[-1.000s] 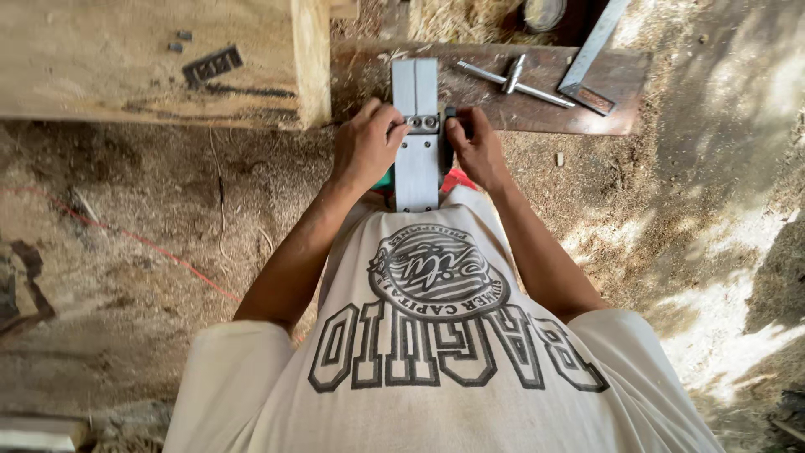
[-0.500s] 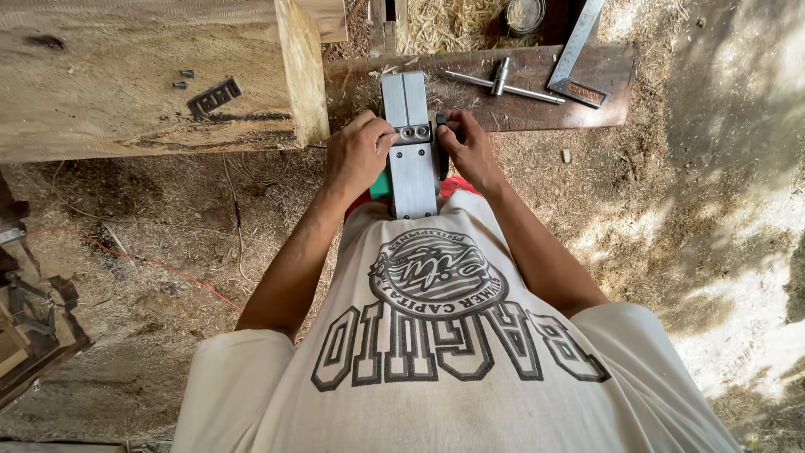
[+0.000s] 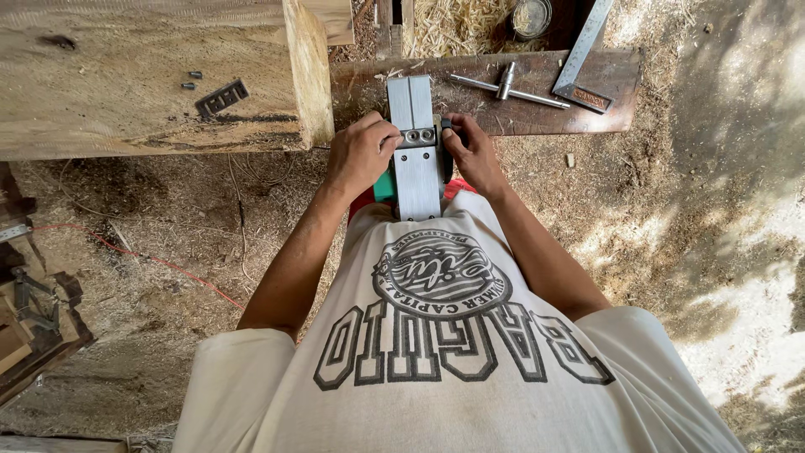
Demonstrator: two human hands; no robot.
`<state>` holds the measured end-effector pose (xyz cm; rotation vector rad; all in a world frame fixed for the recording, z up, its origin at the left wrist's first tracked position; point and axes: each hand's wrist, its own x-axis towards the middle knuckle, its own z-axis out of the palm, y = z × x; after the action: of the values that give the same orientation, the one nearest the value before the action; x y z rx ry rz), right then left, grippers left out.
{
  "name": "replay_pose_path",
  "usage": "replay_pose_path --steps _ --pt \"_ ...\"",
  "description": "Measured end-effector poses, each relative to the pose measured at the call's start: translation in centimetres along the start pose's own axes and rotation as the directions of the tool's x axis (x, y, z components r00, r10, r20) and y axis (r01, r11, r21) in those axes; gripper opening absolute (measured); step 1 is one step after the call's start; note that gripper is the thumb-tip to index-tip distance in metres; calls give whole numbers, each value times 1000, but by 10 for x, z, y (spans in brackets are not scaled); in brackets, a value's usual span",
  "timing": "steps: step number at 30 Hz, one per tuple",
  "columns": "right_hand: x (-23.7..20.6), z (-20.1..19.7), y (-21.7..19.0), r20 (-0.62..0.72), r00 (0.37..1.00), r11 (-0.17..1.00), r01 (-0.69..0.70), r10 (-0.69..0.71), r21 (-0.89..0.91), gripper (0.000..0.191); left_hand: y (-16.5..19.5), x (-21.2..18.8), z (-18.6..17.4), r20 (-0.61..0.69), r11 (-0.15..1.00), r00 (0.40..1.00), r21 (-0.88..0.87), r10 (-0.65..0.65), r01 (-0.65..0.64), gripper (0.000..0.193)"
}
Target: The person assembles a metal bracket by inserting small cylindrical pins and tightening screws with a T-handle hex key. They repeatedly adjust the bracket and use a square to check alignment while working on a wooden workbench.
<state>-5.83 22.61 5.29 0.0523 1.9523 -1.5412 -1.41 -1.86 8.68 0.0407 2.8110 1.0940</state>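
Your left hand (image 3: 362, 153) has its fingers curled in, tips pressing on the bolted middle section of the grey metal planer base (image 3: 416, 151); your right hand (image 3: 471, 151) wraps the tool's far side, fingers closed around its dark edge; the tool itself sits upturned against your belly, its front end resting on the dark plank (image 3: 503, 92); on that plank lie a T-handle wrench (image 3: 507, 86) and a steel square (image 3: 582, 54), well apart from your hands; the big timber beam (image 3: 151, 75) lies to your left, carrying a small black part (image 3: 221, 97).
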Motion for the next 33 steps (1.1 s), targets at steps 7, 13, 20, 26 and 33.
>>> replay_pose_path --steps 7,13,20,26,33 --pt "-5 8 14 -83 978 980 183 -189 -80 39 -4 3 -4 57 998 997 -30 58 -57 10" --pt "-6 7 -2 -106 993 981 20 -41 -190 41 3 4 -9 41 998 998 -46 37 -36 10" --pt "-19 -2 -46 -13 841 617 385 -540 -686 31 3 3 -6 34 997 997 -10 76 -75 14" --pt "9 -13 -54 386 745 288 598 -544 -748 17 -7 9 0 87 978 979 87 184 -191 9" --pt "17 -5 -51 398 758 161 542 -516 -825 22 -7 14 -1 98 985 984 82 146 -154 21"
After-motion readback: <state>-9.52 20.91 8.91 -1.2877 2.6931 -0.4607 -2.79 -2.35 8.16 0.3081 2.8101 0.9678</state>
